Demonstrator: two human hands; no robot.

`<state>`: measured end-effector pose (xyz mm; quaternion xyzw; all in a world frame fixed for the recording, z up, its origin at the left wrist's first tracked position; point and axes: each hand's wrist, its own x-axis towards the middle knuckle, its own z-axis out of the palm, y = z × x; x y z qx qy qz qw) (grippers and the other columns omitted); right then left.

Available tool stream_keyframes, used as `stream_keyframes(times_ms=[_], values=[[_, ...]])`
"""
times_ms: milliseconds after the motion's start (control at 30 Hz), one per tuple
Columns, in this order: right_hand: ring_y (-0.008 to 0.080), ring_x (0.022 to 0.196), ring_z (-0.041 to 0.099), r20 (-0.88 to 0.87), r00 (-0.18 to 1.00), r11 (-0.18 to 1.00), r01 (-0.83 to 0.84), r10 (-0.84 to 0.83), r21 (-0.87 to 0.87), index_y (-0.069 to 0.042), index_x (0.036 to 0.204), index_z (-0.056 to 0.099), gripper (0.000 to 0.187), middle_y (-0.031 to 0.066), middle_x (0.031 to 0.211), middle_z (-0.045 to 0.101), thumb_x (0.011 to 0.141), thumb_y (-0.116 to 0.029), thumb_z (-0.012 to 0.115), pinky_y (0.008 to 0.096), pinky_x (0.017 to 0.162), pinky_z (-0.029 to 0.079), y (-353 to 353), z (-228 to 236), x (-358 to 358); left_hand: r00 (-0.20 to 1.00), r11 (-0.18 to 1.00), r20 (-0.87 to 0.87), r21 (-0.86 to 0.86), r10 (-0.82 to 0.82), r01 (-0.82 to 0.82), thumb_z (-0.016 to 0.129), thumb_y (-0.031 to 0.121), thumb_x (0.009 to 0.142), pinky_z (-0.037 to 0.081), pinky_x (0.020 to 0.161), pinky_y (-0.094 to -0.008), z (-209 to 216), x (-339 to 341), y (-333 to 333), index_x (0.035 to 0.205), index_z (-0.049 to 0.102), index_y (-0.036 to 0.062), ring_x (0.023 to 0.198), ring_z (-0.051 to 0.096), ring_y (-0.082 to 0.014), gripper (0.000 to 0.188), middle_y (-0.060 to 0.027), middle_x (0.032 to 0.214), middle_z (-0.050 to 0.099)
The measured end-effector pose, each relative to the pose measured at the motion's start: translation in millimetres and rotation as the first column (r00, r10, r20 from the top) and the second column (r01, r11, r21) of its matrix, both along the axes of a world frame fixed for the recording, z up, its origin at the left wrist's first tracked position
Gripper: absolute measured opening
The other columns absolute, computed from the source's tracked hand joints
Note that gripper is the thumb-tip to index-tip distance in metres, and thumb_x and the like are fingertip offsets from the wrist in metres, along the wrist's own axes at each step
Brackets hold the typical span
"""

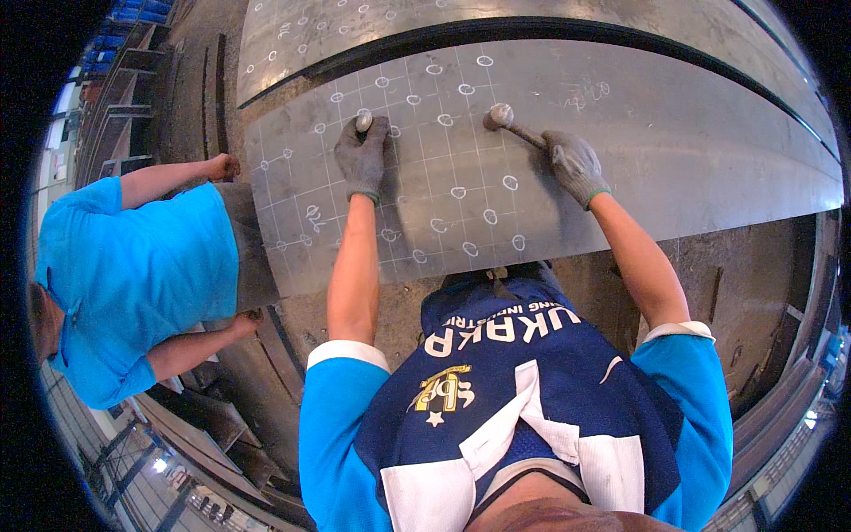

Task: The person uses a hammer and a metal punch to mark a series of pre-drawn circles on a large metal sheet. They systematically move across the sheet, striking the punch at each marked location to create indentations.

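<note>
My left hand [361,161], in a grey work glove, is closed around a metal punch [364,120]. Only the punch's shiny rounded top shows above the fingers; its tip is hidden. My right hand [576,167], gloved alike, grips the handle of a hammer [502,114]. The hammer's head hangs to the right of the punch, apart from it. Beneath both hands lies a large grey steel plate [638,146], marked with a chalk grid and several white circles at its left and middle. The punch is among these marks, near the plate's far left part.
A co-worker in a blue shirt [142,266] stands at the plate's left end, one hand [224,167] close to its edge. Beyond a dark gap lies another chalk-marked steel plate [408,22]. Steel pieces [213,417] lie at the lower left.
</note>
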<state>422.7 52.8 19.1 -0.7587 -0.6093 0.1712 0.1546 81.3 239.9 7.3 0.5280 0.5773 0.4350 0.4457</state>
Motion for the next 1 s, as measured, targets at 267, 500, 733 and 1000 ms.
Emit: stream_keyframes(times_ms=[267, 500, 733, 1000], values=[[0.0439, 0.106, 0.068, -0.028, 1.0, 0.999, 0.003, -0.002, 0.035, -0.015, 0.119, 0.069, 0.03, 0.0198, 0.114, 0.072, 0.099, -0.029, 0.052, 0.0557, 0.089, 0.051, -1, -2, 2, 1.0, 1.0, -0.016, 0.0, -0.012, 0.012, 0.082, 0.018, 0.091, 0.052, 0.068, -0.0284, 20, 7, -5, 0.103, 0.075, 0.0015, 0.076, 0.064, -0.0089, 0.022, -0.0023, 0.09, 0.075], [0.0456, 0.117, 0.061, -0.055, 0.998, 0.988, -0.003, -0.005, -0.152, -0.009, 0.128, 0.068, 0.047, 0.0229, 0.125, 0.068, 0.105, -0.036, 0.036, 0.0563, 0.101, 0.046, 3, 19, -2, 0.999, 1.0, 0.027, -0.012, -0.026, 0.026, 0.083, 0.018, 0.091, 0.053, 0.069, -0.029, 10, 3, -1, 0.104, 0.075, 0.001, 0.076, 0.065, -0.0096, 0.023, -0.0022, 0.089, 0.075], [0.0466, 0.112, 0.063, -0.044, 0.998, 0.99, 0.032, -0.038, -0.141, -0.007, 0.123, 0.069, 0.039, 0.0243, 0.118, 0.069, 0.1, -0.023, 0.041, 0.0568, 0.096, 0.048, 3, 5, 1, 0.997, 0.996, -0.013, -0.049, -0.077, 0.077, 0.078, 0.017, 0.096, 0.056, 0.08, -0.0318, 5, -1, 2, 0.109, 0.073, 0.0012, 0.089, 0.066, -0.0133, 0.021, -0.0031, 0.101, 0.074], [0.048, 0.105, 0.064, -0.13, 0.991, 0.996, -0.012, 0.024, 0.085, -0.007, 0.119, 0.069, 0.035, 0.0247, 0.109, 0.071, 0.104, -0.026, 0.043, 0.055, 0.089, 0.049, -7, -10, 4, 0.995, 0.998, -0.072, 0.021, -0.062, 0.064, 0.081, 0.02, 0.091, 0.054, 0.075, -0.0317, 15, 9, -2, 0.103, 0.075, 0.0012, 0.08, 0.065, -0.0107, 0.024, -0.0022, 0.089, 0.075]])
